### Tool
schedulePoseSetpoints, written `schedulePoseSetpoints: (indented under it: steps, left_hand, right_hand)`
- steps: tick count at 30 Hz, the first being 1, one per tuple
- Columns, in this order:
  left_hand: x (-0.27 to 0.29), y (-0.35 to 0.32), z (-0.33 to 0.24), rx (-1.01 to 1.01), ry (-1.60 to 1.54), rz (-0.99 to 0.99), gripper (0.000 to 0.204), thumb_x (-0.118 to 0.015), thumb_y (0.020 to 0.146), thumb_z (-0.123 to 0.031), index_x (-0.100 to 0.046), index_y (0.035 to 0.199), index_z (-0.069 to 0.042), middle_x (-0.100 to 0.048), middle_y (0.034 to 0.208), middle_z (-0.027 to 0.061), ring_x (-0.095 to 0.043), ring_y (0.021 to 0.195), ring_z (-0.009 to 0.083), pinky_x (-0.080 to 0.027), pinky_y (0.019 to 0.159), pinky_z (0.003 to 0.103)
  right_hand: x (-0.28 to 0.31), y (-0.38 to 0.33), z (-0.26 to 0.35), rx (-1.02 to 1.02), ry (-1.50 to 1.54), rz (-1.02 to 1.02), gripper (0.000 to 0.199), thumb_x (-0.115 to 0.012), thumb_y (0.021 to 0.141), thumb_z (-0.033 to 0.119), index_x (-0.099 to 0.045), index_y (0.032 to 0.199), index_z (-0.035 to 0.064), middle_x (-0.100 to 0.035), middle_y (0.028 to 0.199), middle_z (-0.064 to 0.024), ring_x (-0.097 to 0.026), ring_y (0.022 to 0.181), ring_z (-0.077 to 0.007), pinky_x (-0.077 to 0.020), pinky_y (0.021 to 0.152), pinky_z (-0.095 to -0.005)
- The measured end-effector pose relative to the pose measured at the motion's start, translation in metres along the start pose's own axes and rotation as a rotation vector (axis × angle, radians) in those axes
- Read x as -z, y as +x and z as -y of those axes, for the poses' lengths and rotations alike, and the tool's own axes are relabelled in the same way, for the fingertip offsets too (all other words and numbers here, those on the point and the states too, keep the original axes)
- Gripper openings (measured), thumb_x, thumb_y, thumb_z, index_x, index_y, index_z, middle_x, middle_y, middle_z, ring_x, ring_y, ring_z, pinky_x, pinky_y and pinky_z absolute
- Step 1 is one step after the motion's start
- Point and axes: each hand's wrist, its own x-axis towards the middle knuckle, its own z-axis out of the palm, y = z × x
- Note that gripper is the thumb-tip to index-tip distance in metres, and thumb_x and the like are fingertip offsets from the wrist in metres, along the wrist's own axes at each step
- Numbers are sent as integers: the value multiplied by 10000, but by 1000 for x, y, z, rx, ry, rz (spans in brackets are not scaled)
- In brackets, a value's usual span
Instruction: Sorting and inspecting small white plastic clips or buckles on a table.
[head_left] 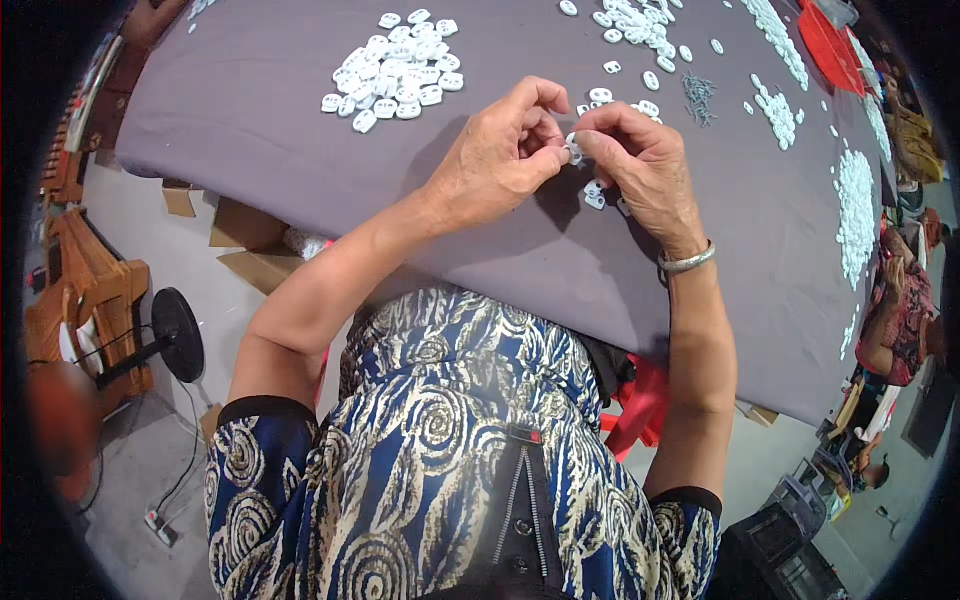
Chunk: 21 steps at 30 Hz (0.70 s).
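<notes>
Pinching small white piece [573,149] between them, left hand [497,152] and right hand [650,170] are working over grey table [260,110]; white pile [398,75] is lying at ten o'clock from them, slender grey pieces [700,98] at two. Held piece is apparently awaiting completion; finished share unclear.

No readable lettering, labels, numbers or signs anywhere.

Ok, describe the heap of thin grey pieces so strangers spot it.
On the grey-covered table, look just beyond the right hand, slightly to its right. There lies a small heap of thin grey pieces. Unlike the rounded white pieces nearby, they're dark and spindly.
</notes>
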Motion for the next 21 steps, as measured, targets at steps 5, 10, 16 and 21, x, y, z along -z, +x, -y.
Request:
schedulePoseSetpoints:
  steps: [5, 10, 16, 21]
  left_hand:
    - [2, -1, -1, 74, -17, 26, 368, -624, 873, -28, -452, 1197, -47, -549, 867, -16, -520, 784, 35, -423, 667, 182]
    - [2, -2, -2, 78, -38, 14, 365, -626, 875, -31, -452, 1195, -46, -550, 861, -14, -515, 767, 27, -417, 646, 177]
    - [4, 1, 1, 84, -42, 17, 358, -624, 878, -24, -455, 1193, -49, -549, 842, -22, -512, 765, 22, -414, 645, 173]
    - [3, 3, 1, 22, -89, 4, 259, -590, 871, -36, -469, 1097, -11, -565, 769, -2, -520, 693, 49, -438, 619, 214]
  right_hand:
    - [-3, 0, -2, -11, 16, -14, 89, -623, 900, 96, -645, 908, 10, -567, 707, 46, -459, 559, -14, -371, 482, -181]
    - [-7, 0, -5, -9, 49, -32, 78, -621, 901, 90, -643, 896, 16, -571, 705, 41, -468, 549, -17, -384, 475, -180]
    - [-6, 0, -3, 59, -65, -39, 101, -641, 888, 89, -645, 943, 4, -578, 721, 36, -496, 622, -15, -423, 520, -185]
    - [-5, -2, 4, 90, -115, -30, 255, -734, 809, 106, -624, 1020, 16, -590, 802, 29, -484, 634, -34, -453, 565, -213]
